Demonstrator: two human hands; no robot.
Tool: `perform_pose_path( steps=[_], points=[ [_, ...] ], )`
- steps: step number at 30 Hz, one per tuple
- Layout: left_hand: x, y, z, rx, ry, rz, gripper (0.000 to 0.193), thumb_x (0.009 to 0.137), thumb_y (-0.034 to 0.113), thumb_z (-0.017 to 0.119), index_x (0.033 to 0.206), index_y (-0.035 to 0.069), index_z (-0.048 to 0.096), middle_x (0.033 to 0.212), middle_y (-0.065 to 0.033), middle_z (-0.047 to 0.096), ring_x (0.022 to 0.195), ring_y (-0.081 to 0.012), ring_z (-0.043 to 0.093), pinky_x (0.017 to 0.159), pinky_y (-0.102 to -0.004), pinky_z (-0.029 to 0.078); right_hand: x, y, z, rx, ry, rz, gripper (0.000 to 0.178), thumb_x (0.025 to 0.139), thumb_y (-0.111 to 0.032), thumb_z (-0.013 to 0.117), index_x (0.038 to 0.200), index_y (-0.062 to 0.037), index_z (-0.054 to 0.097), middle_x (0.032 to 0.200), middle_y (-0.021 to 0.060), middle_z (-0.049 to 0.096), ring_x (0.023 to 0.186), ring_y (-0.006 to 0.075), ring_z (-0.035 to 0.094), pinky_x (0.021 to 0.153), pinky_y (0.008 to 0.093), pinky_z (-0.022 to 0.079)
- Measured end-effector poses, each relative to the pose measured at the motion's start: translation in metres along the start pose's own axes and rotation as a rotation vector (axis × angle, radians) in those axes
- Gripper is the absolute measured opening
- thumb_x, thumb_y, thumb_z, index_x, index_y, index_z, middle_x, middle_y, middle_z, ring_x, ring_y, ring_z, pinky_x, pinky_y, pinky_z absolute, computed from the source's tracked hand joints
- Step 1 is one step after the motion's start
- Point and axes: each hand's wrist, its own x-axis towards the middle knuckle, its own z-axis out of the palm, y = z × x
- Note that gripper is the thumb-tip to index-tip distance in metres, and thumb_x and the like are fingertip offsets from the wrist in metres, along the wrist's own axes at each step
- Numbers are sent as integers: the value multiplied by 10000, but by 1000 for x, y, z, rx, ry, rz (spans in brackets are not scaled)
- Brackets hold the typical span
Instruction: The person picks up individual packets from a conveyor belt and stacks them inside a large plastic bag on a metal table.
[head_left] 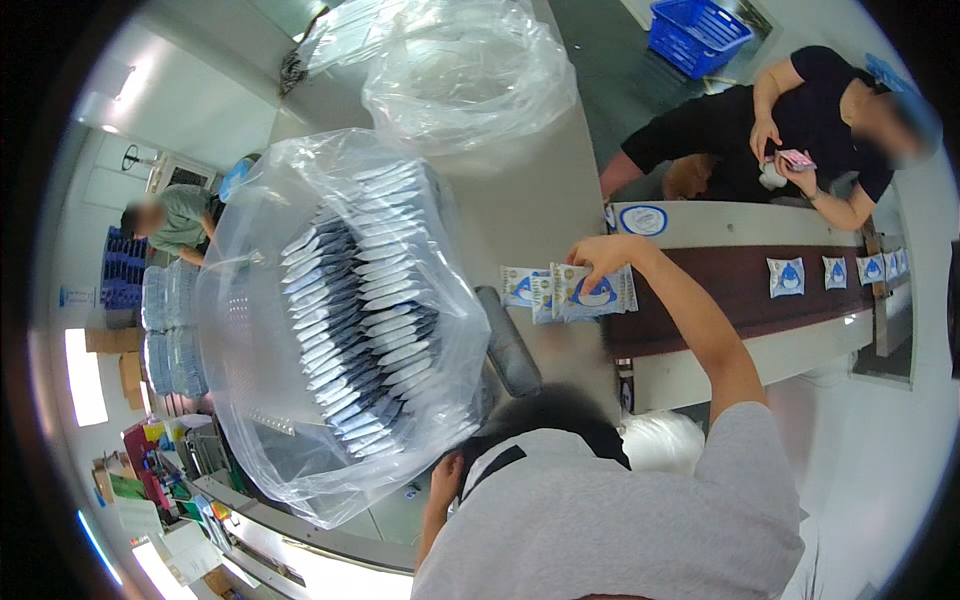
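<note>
My right hand (pixel 603 262) reaches over the near end of a conveyor, its fingers closed on a white and blue packet (pixel 590 292). More such packets lie close against it, and one packet (pixel 516 287) sits just left of them on the table. Low in the view, my left hand (pixel 447 482) hangs beside my body, below a large clear plastic bag (pixel 240 350). Its fingers are partly hidden against something dark. Inside the open bag, rows of packets (pixel 385 300) stand stacked on edge. Between bag and conveyor lies a long dark grey object (pixel 510 345).
The conveyor's brown belt (pixel 700 300) carries several spaced packets (pixel 786 277) at the right. Beyond it sits a person (pixel 820 130) holding a small pink thing. More clear plastic bags (pixel 470 80) lie at the table's far end. A blue basket (pixel 697 35) stands on the floor.
</note>
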Motion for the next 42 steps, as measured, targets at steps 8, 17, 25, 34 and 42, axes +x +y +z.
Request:
perform_pose_path(
  steps=[8,17,25,34,42],
  points=[
    [-21,-23,-5,-39,75,4,343,912,273,516,1113,11,609,1032,-162,649,995,-255,617,843,-337,467,34,19,55,90,128,365,770,552,-458,822,1055,58,553,1051,193,613,997,294,585,847,332,457],
    [-38,-143,-70,-666,267,-300,264,906,246,540,1096,74,606,1005,-24,624,862,-150,596,712,-298,462,21,-116,219,-628,651,567,880,469,-358,804,1184,13,452,1176,183,471,1208,337,382,1004,566,262],
    [12,-34,-465,28,1129,401,178,854,95,527,907,-55,605,783,-110,618,690,-215,532,666,-324,446,19,-127,170,100,906,677,881,470,-298,850,1189,-23,423,1074,236,589,978,390,586,844,412,475],
    [196,357,-435,881,752,800,668,687,443,736,1219,89,539,1179,-154,572,1123,-328,515,973,-426,394,123,-284,-15,646,856,-354,974,538,-164,872,1337,-21,334,1211,104,539,1119,207,512,965,325,394],
    [267,393,-458,1001,631,692,183,762,190,661,903,74,675,902,-134,671,907,-312,645,767,-399,529,320,-284,-142,-740,1026,79,919,511,-310,852,1274,-65,403,1136,145,531,1136,308,473,903,470,366]
  ],
)
